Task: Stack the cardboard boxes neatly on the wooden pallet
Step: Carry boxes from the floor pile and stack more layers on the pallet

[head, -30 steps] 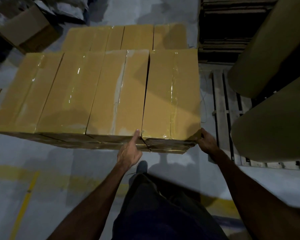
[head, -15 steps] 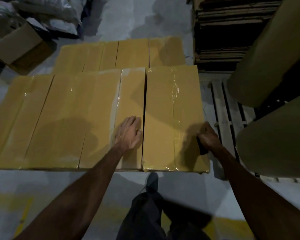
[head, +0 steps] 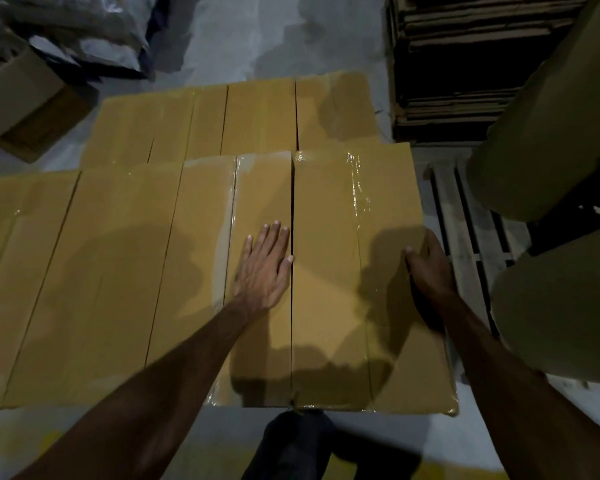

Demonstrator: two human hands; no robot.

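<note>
Fingers (head: 274, 237) of the left hand (head: 262, 271) straight and close together, lying flat on the top of a tan rectangular cardboard box sealed with clear tape (head: 257, 202), thumb tip at the dark seam just to the right. Nothing pinched or gripped there; palm down, pressing or resting on the cardboard, cannot tell which.

Right hand (head: 430, 271) curled over the far right edge of the rightmost tan taped cardboard box (head: 326, 306), thumb on the top face, the other fingers wrapped down the side and hidden from view. Holding that box by its edge.

Between the two hands: the narrow dark gap separating the two boxes, running away from the person.

Left of the left fingers: more tan cardboard boxes (head: 101, 271) in the same row, touching side by side. Beyond the fingertips: a second row of tan boxes (head: 257, 119), lower and farther off.

Right of the right fingers: pale slatted wooden pallet (head: 465, 220) on the grey concrete floor (head: 222, 36), just beside the held box. Large brown paper rolls (head: 551, 126) resting above that pallet. Farther up, a dark stack of flattened cardboard sheets (head: 458, 64).
</note>
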